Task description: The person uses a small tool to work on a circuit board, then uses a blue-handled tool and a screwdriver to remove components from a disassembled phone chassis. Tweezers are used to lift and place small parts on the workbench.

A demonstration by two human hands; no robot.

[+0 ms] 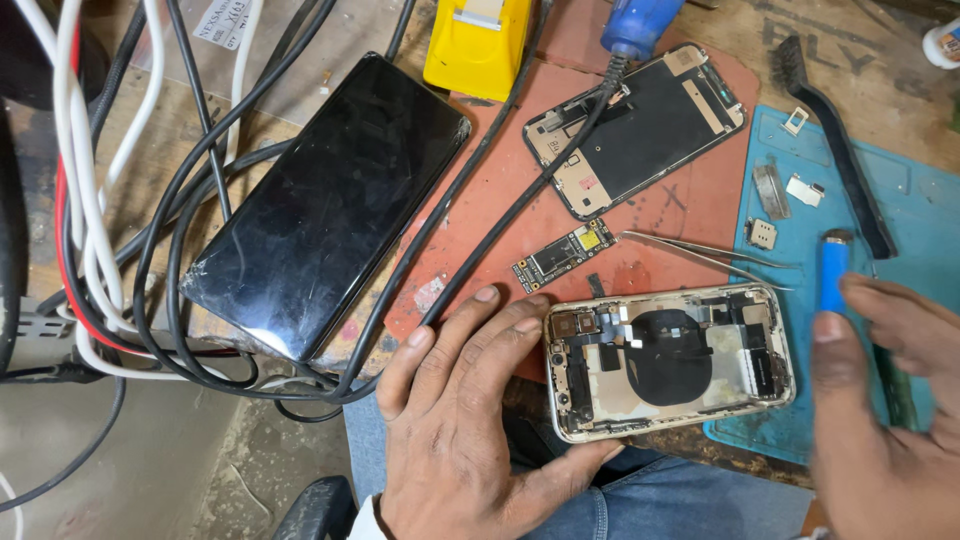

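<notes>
Beside left hand [470, 420] — opened phone [668, 360]; right hand [880, 400] grips screwdriver [832, 272].

Opened phone housing [668, 360] at desk's near edge, between left hand [470, 420] and right hand [880, 400]; logic board [563, 254] and tweezers [705, 255] just behind; large tablet [330, 200] far left.
</notes>
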